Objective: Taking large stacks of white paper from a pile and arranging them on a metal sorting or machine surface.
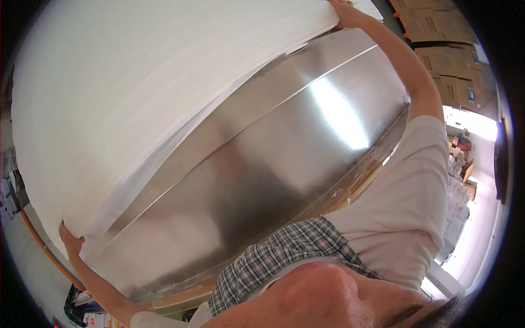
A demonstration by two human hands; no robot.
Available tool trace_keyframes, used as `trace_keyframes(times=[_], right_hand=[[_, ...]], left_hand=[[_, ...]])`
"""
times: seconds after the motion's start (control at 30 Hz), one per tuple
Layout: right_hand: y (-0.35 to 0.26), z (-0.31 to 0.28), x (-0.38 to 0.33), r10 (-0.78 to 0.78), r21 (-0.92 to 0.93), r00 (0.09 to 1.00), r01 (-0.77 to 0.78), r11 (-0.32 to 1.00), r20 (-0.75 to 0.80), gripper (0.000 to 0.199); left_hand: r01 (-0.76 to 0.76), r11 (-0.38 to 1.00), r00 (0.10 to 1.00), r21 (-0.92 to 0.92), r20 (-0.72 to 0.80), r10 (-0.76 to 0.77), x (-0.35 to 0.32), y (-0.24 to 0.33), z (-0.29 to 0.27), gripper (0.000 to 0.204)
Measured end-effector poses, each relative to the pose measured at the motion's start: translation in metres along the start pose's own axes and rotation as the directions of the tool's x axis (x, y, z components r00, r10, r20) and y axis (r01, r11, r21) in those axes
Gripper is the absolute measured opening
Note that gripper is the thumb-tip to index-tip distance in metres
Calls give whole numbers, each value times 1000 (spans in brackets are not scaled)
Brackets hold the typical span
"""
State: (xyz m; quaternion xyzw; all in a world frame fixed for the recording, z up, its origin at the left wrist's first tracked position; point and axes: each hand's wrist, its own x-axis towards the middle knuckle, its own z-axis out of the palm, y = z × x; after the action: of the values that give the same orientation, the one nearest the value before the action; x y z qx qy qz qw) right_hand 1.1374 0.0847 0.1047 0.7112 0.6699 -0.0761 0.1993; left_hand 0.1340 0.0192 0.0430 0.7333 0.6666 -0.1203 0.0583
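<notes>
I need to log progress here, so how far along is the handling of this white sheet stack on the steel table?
Done: the white sheet stack lies on the steel table, its near edge short of the table's edge. In hand: the left hand grips one corner, the right hand the far one. Left: bare steel shows beside the stack; nothing shows where it ends up.

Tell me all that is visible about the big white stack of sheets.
The white stack of sheets looks like thin paper or fabric layers, with layered edges showing along its lower side. It lies flat on a shiny steel table and fills the upper left of the view. The left hand grips one corner; the right hand holds the far edge.
</notes>
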Motion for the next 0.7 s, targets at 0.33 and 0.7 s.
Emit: trace_keyframes(times=[0.33, 0.7], right_hand=[[20, 9, -13, -162, -1, 983, 162, 987, -89, 101], [-9, 17, -29, -46, -11, 980, 45, 999, -194, 77]], left_hand=[[50, 999, 997, -9, 68, -49, 4, 11, -8, 93], [81, 985, 991, 154, 92, -96, 7, 34, -29, 89]])
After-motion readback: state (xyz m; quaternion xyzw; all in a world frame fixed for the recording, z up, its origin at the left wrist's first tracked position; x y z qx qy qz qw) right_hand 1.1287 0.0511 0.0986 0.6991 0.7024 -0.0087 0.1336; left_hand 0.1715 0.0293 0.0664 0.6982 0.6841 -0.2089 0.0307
